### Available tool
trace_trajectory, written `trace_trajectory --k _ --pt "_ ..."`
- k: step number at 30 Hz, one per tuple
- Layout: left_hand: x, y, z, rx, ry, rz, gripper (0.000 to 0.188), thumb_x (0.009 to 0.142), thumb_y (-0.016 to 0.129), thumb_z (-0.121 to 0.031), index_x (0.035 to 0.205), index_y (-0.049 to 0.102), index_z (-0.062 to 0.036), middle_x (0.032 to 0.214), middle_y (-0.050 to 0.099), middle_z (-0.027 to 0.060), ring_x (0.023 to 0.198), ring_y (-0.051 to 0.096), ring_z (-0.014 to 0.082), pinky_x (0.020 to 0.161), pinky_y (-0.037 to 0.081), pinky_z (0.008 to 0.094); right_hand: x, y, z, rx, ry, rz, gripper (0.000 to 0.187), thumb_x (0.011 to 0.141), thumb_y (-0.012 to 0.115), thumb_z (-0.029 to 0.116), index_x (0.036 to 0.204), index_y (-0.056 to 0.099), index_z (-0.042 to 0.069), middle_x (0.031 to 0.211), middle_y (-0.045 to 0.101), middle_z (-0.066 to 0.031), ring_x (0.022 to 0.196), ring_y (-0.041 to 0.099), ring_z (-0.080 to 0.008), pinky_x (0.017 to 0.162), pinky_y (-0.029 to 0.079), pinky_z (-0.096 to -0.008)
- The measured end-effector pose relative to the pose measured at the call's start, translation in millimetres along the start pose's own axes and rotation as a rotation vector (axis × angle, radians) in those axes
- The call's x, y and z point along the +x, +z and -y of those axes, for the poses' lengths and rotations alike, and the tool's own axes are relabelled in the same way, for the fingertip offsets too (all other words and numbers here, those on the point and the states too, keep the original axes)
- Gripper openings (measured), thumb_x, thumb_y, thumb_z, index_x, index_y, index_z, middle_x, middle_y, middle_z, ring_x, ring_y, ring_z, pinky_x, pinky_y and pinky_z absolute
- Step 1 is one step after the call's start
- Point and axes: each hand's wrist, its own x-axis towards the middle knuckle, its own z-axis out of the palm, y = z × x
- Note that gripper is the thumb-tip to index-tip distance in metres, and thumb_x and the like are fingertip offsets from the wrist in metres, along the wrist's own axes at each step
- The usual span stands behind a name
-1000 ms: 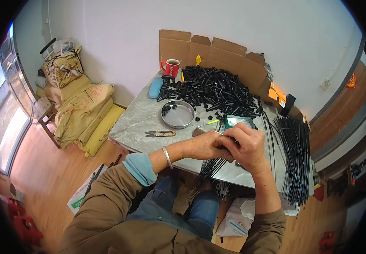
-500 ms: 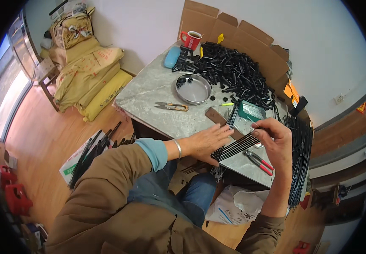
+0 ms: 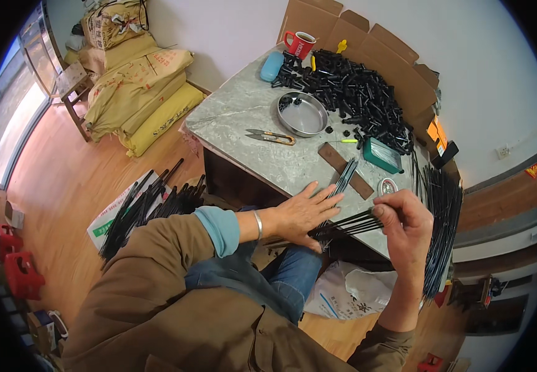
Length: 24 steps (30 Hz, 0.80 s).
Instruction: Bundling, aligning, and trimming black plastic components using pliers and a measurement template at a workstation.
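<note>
At the table's near edge, the right hand (image 3: 403,222) has thumb and forefinger clamped on one end of a fan of thin black rods (image 3: 352,224), its other fingers curled toward the palm. The left hand (image 3: 304,217) lies palm down with fingers spread apart, over or against the opposite ends of the rods; whether it presses on them cannot be told. Between the two hands the rods run nearly straight and slightly splayed, some overhanging the table edge. Judged by their slimness, they should be light, springy rather than soft, and apt to slide over one another; a pinch close to the gathered end, with a flat palm steadying the loose ends, would suit them, since a hold at mid-length may let them bow.

Just beyond the left fingertips, a second rod bundle (image 3: 346,177) lies across a brown bar (image 3: 361,184). Farther out on the grey table (image 3: 234,105) are a small silver dish (image 3: 388,186), a green tray (image 3: 375,162), orange-handled snips (image 3: 271,137) and a round metal pan (image 3: 305,122). Behind these is a heap of black fittings (image 3: 361,93), with a red mug (image 3: 301,44) at its far left; long black rods (image 3: 443,214) line the right side.
</note>
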Motion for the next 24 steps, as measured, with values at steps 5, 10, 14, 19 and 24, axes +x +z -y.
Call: trace_trajectory --k 5,10,14,19,24 --pt "6.7 -1.7 13.7 0.036 -0.036 0.014 0.093 0.071 0.069 -0.059 0.138 0.039 -0.0021 0.152 0.020 0.0225 0.142 0.015 0.0383 0.111 0.018 0.0557 32.6 -14.6 -12.1 0.334 0.307 0.204 0.022 0.095 0.055 0.018 0.096 0.065 -0.001 0.082 0.062 -0.0002 0.065 0.052 -0.0044 0.051 0.040 -0.0182" --pt "8.1 -0.6 9.2 0.101 -0.031 -0.002 0.090 0.075 0.061 -0.065 0.137 0.041 -0.0026 0.152 0.021 0.0209 0.142 0.017 0.0360 0.111 0.018 0.0547 89.0 -1.3 -134.6 0.196 0.346 -0.083 0.036 0.096 0.049 0.032 0.098 0.067 0.001 0.082 0.066 -0.0041 0.065 0.057 -0.0110 0.059 0.046 -0.0240" --pt "9.1 -3.3 9.0 0.086 -0.048 0.051 0.090 0.077 0.060 -0.065 0.138 0.040 -0.0031 0.153 0.019 0.0201 0.143 0.015 0.0350 0.111 0.017 0.0558 101.6 67.2 -200.5 -0.355 0.190 0.014 0.033 0.093 0.050 0.029 0.099 0.067 0.002 0.089 0.068 -0.0177 0.081 0.066 -0.0291 0.070 0.050 -0.0383" --pt "11.7 -4.9 11.3 0.058 -0.054 0.049 0.090 0.075 0.062 -0.064 0.141 0.038 -0.0075 0.154 0.016 0.0173 0.143 0.013 0.0347 0.109 0.018 0.0594 102.5 75.8 -175.4 -0.539 0.262 0.091 0.036 0.094 0.048 0.033 0.093 0.069 0.004 0.081 0.066 -0.0204 0.079 0.064 -0.0370 0.071 0.049 -0.0431" --pt "12.4 -13.7 15.6 0.087 -0.034 0.092 0.090 0.075 0.062 -0.064 0.142 0.037 -0.0099 0.155 0.015 0.0143 0.143 0.012 0.0364 0.108 0.017 0.0616 92.4 41.4 -136.7 -0.663 0.250 -0.199 0.035 0.095 0.052 0.037 0.093 0.068 0.005 0.072 0.064 -0.0155 0.064 0.062 -0.0278 0.063 0.048 -0.0381"
